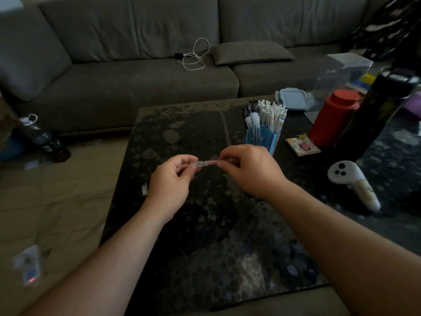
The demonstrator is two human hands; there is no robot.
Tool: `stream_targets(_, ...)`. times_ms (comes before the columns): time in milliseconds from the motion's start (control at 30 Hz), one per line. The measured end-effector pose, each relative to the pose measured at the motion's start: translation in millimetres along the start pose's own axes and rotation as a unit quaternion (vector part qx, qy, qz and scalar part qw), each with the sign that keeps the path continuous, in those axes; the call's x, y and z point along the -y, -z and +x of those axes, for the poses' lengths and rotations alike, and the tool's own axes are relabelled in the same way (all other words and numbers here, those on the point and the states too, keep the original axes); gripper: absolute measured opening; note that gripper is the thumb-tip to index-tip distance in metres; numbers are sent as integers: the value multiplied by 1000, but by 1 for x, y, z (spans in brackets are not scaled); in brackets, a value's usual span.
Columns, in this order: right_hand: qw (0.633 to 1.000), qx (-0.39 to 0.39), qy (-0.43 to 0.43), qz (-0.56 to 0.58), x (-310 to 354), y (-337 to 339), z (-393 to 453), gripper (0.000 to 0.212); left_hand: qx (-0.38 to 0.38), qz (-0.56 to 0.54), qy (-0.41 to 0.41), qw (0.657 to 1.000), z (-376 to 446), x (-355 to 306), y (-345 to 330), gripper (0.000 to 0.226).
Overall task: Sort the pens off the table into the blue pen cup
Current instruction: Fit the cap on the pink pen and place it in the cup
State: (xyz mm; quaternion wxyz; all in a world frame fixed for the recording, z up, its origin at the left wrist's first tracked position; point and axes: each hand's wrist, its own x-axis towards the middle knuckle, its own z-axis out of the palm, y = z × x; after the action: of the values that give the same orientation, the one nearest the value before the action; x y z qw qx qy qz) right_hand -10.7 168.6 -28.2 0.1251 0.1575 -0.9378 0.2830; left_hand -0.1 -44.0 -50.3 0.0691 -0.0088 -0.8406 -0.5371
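Obs.: one pen (206,163) is held in the air above the desk (182,133), between the two hands. Its long axis runs nearly level, left to right across the view, roughly parallel to the near desk edge.

Left hand (170,185): fingers curled, thumb and forefinger pinching the pen's pale, clear-looking end. This may be the cap, but blur prevents a firm call. Right hand (248,169): fingers curled round the reddish end of the barrel. Only a short stretch of pen shows between the two grips. Neither hand is free.

Key relation: the blue pen cup (262,139) stands upright beyond the right hand and slightly to its right, just behind the knuckles in this view. It is already packed with pens standing tips-up. The right hand is clearly the nearer one; the left is well apart from the cup.

Judgement: the pen lies crosswise to the cup's opening, so it needs turning from level to upright before it can drop in. The right hand looks best placed to carry it, once the left lets go.

Note: a small white piece (144,189) lies on the desk near the left wrist; identity uncertain. No other loose pens are visible on the desk.
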Motion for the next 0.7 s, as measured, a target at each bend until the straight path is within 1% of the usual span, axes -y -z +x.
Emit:
stream_targets(67, 1000, 6, 5, 1, 0, -1, 0, 17, 15, 82, -30, 996, 0, 2, 3, 16)
stream_targets(100, 1000, 10, 8, 0, -1, -1, 0, 17, 18, 126, -49, 991, 0, 3, 4, 20)
stream_targets(167, 1000, 25, 9, -12, -1, -2, 1, 17, 10, 163, -67, 984, 0, 3, 5, 23)
stream_targets(267, 998, 41, 17, -38, 1, -3, 2, 18, 1, 159, -80, 984, 0, 2, 5, 22)
stream_targets(467, 998, 38, 33, -44, 7, -3, 1, 18, 13, 188, -102, 977, 0, 1, 5, 26)
stream_targets(567, 998, 28, 38, -42, 7, -2, 1, 15, -1, 146, -72, 987, 2, 0, 4, 26)
stream_targets(633, 998, 15, 46, -33, 6, -2, 1, 14, -18, 127, -49, 991, 4, 1, 5, 19)
stream_targets(700, 998, 0, 47, -33, 6, -2, 0, 14, -27, 125, -48, 991, 5, 3, 6, 12)
